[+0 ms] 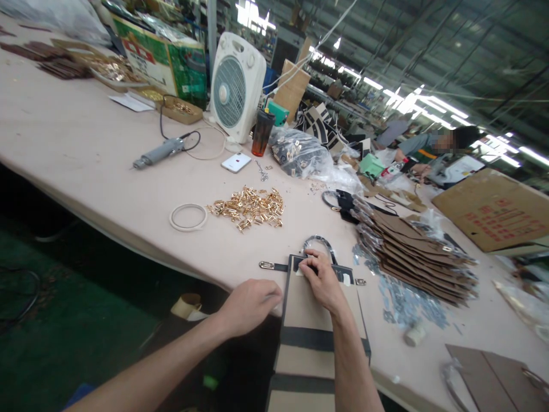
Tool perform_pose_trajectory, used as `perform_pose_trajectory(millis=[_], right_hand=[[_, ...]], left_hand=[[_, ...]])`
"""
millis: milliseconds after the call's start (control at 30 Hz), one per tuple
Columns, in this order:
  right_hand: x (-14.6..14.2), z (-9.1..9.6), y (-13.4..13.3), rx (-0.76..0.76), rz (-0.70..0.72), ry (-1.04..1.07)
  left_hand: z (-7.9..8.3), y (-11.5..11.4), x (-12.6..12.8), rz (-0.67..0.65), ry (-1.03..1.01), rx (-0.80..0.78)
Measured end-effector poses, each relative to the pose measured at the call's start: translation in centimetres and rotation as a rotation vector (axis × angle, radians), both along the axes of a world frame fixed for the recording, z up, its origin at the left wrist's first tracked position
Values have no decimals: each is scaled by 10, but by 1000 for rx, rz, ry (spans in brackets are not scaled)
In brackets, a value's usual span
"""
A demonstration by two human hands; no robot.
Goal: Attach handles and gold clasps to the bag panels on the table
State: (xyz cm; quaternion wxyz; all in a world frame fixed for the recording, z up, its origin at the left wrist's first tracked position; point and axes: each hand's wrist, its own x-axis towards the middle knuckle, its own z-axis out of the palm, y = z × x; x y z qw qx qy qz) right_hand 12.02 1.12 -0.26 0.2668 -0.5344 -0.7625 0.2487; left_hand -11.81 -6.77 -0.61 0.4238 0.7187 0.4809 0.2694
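The unfinished handbag panel (pixel 306 312) is laid over the tabletop's (pixel 234 252) near edge, its lower end extended past it; if tugged, it could be dragged off by that overhang. By its handle (pixel 325 242), the right hand (pixel 322 281) is bent down, fingers curled; beside its left edge, the left hand (pixel 252 303) is held, fingers bunched. Whether anything is pinched cannot be told.

Beige-black panel (pixel 306 306) runs off btm edge, partly hid behind R grip (pixel 321 280) & R forearm (pixel 354 349); can't tell what, if anything, R grip pinches. L grip (pixel 255 303) a bit blurred, palm hidden. Carton (pixel 480 200) cut off @ R edge, its red print (pixel 508 220) too blurry to read. Co-worker (pixel 418 144) partly hid.
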Motion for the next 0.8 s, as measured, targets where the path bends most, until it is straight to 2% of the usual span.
perform_pose_trajectory(millis=[333,433,533,600,667,800], right_hand=[[2,-13,-4,166,-15,-48],[-2,-16,-4,214,-39,-86],[-10,-20,-3,277,-88,-112],[-15,-24,-2,314,-134,-128],[-18,-26,0,336,-168,-140],[-18,-25,-4,360,-213,-64]], left_hand=[[3,0,0,7,-33,-54],[1,-4,-2,-7,-178,-113],[-7,-10,-10,-19,-463,-166],[-12,-14,-24,45,-598,-162],[-15,-16,-47,166,-650,-118],[-3,-21,-112,493,-667,68]])
